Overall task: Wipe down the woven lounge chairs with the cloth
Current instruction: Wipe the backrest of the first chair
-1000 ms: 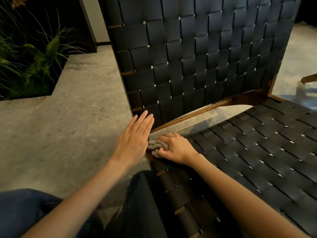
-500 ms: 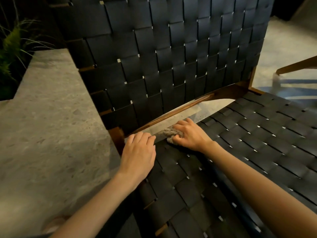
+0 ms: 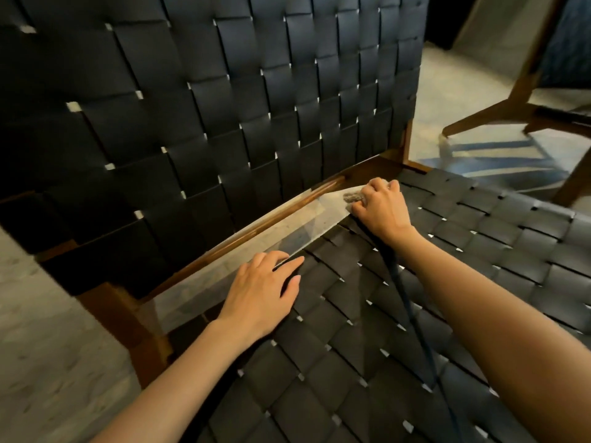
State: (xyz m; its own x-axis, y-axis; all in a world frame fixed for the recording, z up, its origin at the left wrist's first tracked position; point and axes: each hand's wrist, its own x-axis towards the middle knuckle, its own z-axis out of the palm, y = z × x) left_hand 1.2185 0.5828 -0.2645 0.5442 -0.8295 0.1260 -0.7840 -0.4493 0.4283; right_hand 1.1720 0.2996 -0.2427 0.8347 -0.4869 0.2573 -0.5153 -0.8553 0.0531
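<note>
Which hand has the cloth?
The right hand: it grips the bunched grey cloth at the rear edge of the woven seat. The left hand rests on it, holding nothing.

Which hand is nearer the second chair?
Right. The right hand grips the cloth at the back edge of the seat, toward the second chair; the left hand rests farther off.

Chair seat (image 3: 367, 314): matt black woven straps, smooth. Frame rail (image 3: 256, 233): glossy brown wood. Cloth (image 3: 351, 197): rough grey knit. Floor (image 3: 48, 346): speckled stone, matt.
</note>
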